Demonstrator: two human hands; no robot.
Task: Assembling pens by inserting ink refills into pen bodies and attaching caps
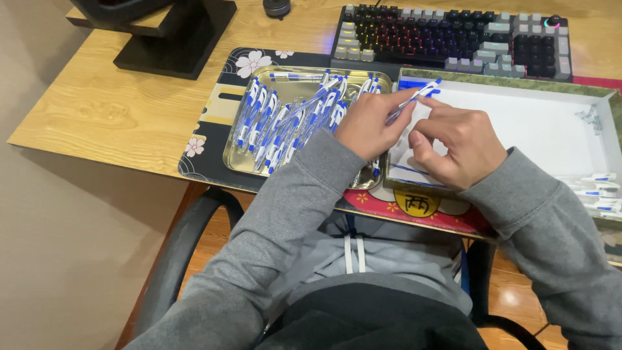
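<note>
My left hand (370, 123) grips a white and blue pen (414, 98) that points up and to the right. My right hand (457, 144) sits just right of it, fingers curled at the pen's lower part; what it pinches is hidden. Both hands hover over the left end of a shallow white box (544, 123). To the left lies a metal tray (241, 159) filled with several more white and blue pens (278, 123).
A backlit keyboard (453, 39) lies at the back of the wooden desk (116, 110). A black monitor stand (175, 32) is at the back left. A few pen parts (599, 191) rest at the box's right end. A patterned mat (214, 97) lies under the tray.
</note>
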